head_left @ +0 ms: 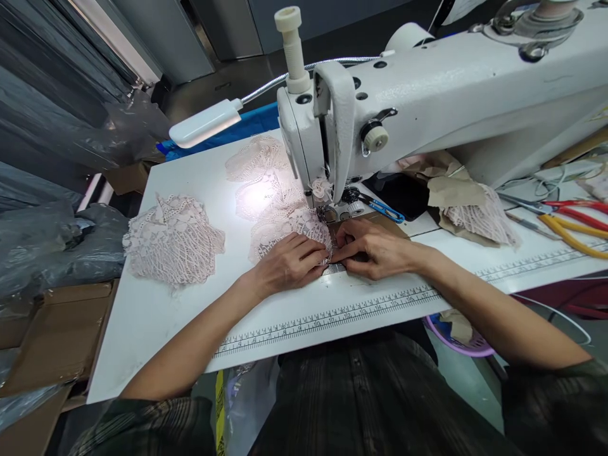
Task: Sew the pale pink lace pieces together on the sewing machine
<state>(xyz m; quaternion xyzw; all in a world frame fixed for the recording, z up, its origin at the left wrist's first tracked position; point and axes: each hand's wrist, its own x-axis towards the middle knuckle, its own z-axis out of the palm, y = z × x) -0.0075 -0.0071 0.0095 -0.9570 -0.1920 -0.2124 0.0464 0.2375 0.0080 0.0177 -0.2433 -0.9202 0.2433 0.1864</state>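
Note:
My left hand (pixel 289 261) lies on a piece of pale pink lace (pixel 285 225) just in front of the needle of a white sewing machine (pixel 427 107), fingers curled and pressing the lace down. My right hand (pixel 375 248) rests beside it to the right, fingertips pinched on the lace edge and a brown paper piece (pixel 380 220) under the presser foot (pixel 327 212). The two hands nearly touch. A strip of lace trails back under the lamp's light.
A stack of lace pieces (pixel 173 239) lies at the left of the white table (pixel 156 316). Blue snips (pixel 382 207) sit behind my right hand. More lace and brown paper (pixel 468 202), plus red and yellow scissors (pixel 574 221), lie at the right. A lamp (pixel 206 121) hangs over the table.

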